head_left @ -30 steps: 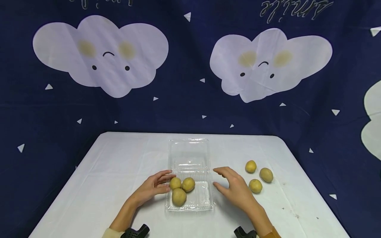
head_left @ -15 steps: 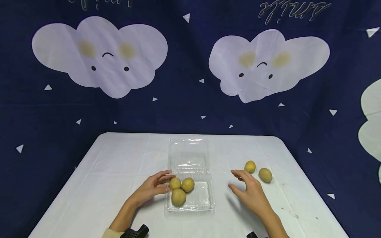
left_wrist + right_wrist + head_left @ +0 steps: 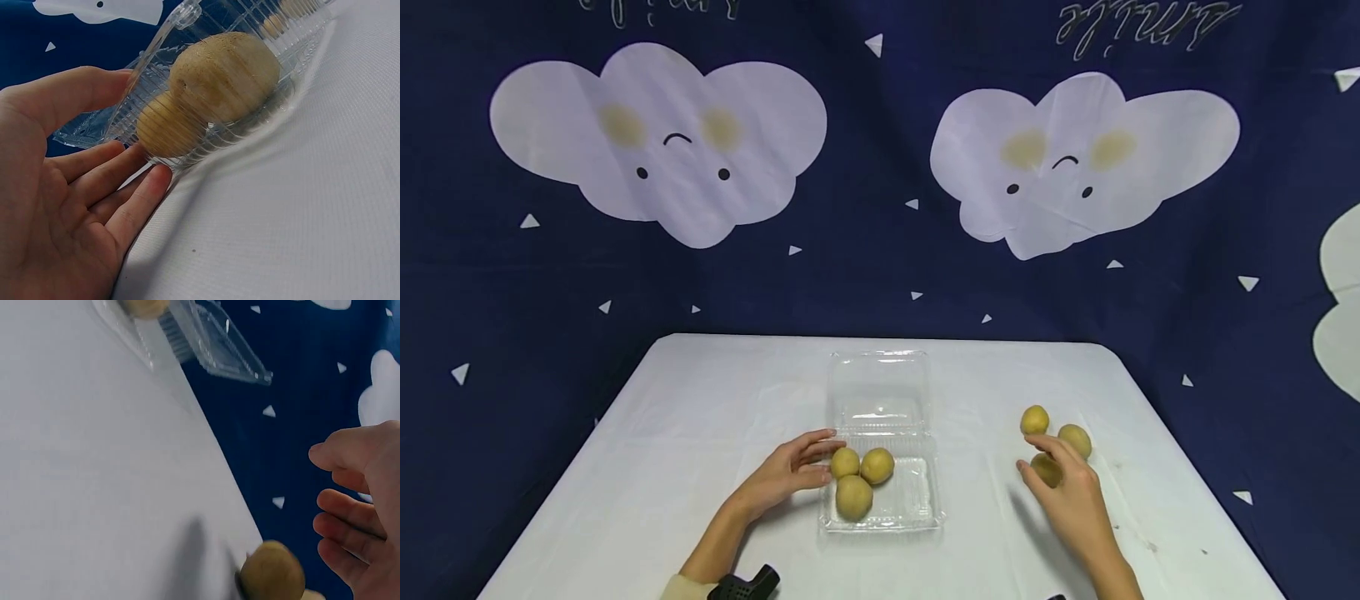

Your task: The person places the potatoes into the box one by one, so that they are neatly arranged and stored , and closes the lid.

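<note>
A clear plastic clamshell box (image 3: pixel 917 492) lies on the table, its lid (image 3: pixel 880 387) folded back. Three round potatoes (image 3: pixel 853 498) sit in the left part of its base. My left hand (image 3: pixel 786 475) is at the box's left side; in the left wrist view, fingertips and thumb touch the ribbed wall with the fingers fairly straight. To the right, my right hand (image 3: pixel 1067 496) hovers over a potato (image 3: pixel 1045 471) and partly hides it. Its thumb and fingers stand apart and hold nothing. Two more potatoes, one small (image 3: pixel 1034 420) and one larger (image 3: pixel 1076 442), lie just beyond it.
The table (image 3: pixel 737 400) has a white cover, with a few dark specks near its right side. A dark blue curtain (image 3: pixel 880 292) with clouds hangs behind the table's far edge. White tabletop lies between the box and the right-hand potatoes.
My right hand has moved right, from beside the box to over the nearest loose potato. The left hand and the box have stayed in place.
</note>
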The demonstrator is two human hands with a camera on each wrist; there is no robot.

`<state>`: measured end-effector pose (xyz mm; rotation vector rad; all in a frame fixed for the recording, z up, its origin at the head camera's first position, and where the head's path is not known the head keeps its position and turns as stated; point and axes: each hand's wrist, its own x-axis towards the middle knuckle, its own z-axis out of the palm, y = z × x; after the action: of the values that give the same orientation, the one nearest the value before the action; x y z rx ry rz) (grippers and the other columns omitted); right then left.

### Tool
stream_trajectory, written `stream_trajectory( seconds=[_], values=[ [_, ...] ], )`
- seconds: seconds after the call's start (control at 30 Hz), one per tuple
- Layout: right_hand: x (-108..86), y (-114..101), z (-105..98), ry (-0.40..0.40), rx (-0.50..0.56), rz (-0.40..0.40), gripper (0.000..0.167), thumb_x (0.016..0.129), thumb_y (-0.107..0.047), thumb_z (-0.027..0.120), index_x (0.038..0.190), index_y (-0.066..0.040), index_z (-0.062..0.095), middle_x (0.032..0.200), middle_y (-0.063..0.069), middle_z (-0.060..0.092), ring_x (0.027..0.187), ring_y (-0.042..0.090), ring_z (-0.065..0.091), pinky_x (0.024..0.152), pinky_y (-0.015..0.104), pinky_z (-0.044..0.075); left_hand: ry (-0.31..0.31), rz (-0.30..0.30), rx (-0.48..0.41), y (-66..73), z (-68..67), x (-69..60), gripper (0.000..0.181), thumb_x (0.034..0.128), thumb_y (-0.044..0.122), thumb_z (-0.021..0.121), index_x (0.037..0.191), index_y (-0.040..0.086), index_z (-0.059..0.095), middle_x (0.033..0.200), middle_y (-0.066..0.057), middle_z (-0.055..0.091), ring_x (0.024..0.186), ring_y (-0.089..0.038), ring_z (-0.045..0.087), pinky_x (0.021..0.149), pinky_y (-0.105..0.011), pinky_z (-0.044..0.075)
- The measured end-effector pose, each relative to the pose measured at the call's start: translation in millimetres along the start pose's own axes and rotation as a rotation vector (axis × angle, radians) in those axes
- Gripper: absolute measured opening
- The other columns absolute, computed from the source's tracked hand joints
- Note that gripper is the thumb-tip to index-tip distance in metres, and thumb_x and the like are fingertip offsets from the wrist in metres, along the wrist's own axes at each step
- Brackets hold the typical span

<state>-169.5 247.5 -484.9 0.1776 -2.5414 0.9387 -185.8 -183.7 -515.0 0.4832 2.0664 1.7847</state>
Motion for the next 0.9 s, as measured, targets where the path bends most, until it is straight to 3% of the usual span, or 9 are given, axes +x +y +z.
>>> stream_trajectory(
  seconds=[0.1,0.23,0.47,0.53,0.6,0.7,0.73,0.9],
  values=[
    [-0.7,5.4,-1.4,0.015,-0.004,0.031,0.040,0.079,-0.028,0.076,0.116,-0.020,0.064,0.115,-0.007,0.063,0.106,0.017,0.058,0.088,0.009,0.036,0.000,-0.003,0.002,1.4,0.1,1.0,0.064,0.0904,0.017,0.061,0.146,0.013,0.030,0.146,-0.005,0.045,0.137,-0.029,0.039,0.102,-0.033,0.042],
    [-1.4,11.4,-1.9,0.016,-0.014,0.015,0.041,0.078,-0.026,0.077,0.115,-0.017,0.065,0.114,-0.006,0.063,0.109,0.018,0.057,0.090,0.000,0.027,0.008,0.001,-0.006,3.0,0.9,2.1,0.065,0.0900,0.017,0.062,0.146,0.013,0.030,0.146,-0.005,0.045,0.137,-0.029,0.039,0.102,-0.032,0.043],
    [-3.3,19.7,-1.7,0.027,-0.041,-0.022,0.042,0.073,-0.014,0.080,0.112,-0.015,0.065,0.116,0.000,0.062,0.112,0.025,0.056,0.091,-0.002,0.022,-0.004,0.012,-0.024,2.7,0.1,3.4,0.066,0.0900,0.016,0.062,0.147,0.012,0.029,0.147,-0.006,0.044,0.137,-0.030,0.038,0.099,-0.027,0.044],
    [-3.6,21.2,-2.4,0.031,-0.046,-0.012,0.043,0.072,-0.012,0.080,0.113,-0.015,0.065,0.119,0.002,0.062,0.114,0.027,0.056,0.093,0.003,0.027,-0.004,0.014,-0.026,2.6,0.5,3.2,0.066,0.0900,0.016,0.062,0.147,0.012,0.029,0.147,-0.007,0.044,0.137,-0.030,0.038,0.099,-0.028,0.044],
    [-4.0,23.3,-3.0,0.025,-0.053,0.008,0.043,0.073,-0.011,0.079,0.113,-0.015,0.065,0.121,0.005,0.061,0.115,0.029,0.056,0.098,0.016,0.035,-0.003,0.014,-0.027,2.4,1.0,3.1,0.066,0.0901,0.016,0.062,0.147,0.012,0.029,0.147,-0.007,0.044,0.137,-0.030,0.038,0.100,-0.030,0.044],
    [-5.3,27.8,-2.9,-0.005,-0.069,0.045,0.044,0.073,-0.010,0.078,0.114,-0.014,0.064,0.123,0.008,0.059,0.114,0.030,0.056,0.093,0.037,0.041,-0.002,0.012,-0.028,2.4,1.5,2.8,0.066,0.0900,0.016,0.062,0.147,0.012,0.029,0.147,-0.007,0.044,0.137,-0.030,0.038,0.101,-0.031,0.044],
    [-5.8,29.6,-2.4,-0.013,-0.076,0.055,0.044,0.073,-0.010,0.078,0.115,-0.013,0.063,0.124,0.008,0.059,0.113,0.030,0.057,0.091,0.039,0.042,-0.001,0.011,-0.029,2.6,1.7,2.5,0.066,0.0899,0.016,0.062,0.147,0.012,0.029,0.147,-0.007,0.044,0.137,-0.030,0.038,0.100,-0.030,0.044],
    [-6.5,37.3,-0.7,-0.030,-0.084,0.082,0.048,0.072,-0.007,0.078,0.117,-0.008,0.062,0.123,0.011,0.057,0.106,0.032,0.061,0.083,0.008,0.043,-0.003,0.002,-0.036,2.6,1.8,1.5,0.067,0.0895,0.016,0.062,0.147,0.012,0.028,0.147,-0.008,0.044,0.137,-0.031,0.038,0.100,-0.030,0.044]
  ],
)
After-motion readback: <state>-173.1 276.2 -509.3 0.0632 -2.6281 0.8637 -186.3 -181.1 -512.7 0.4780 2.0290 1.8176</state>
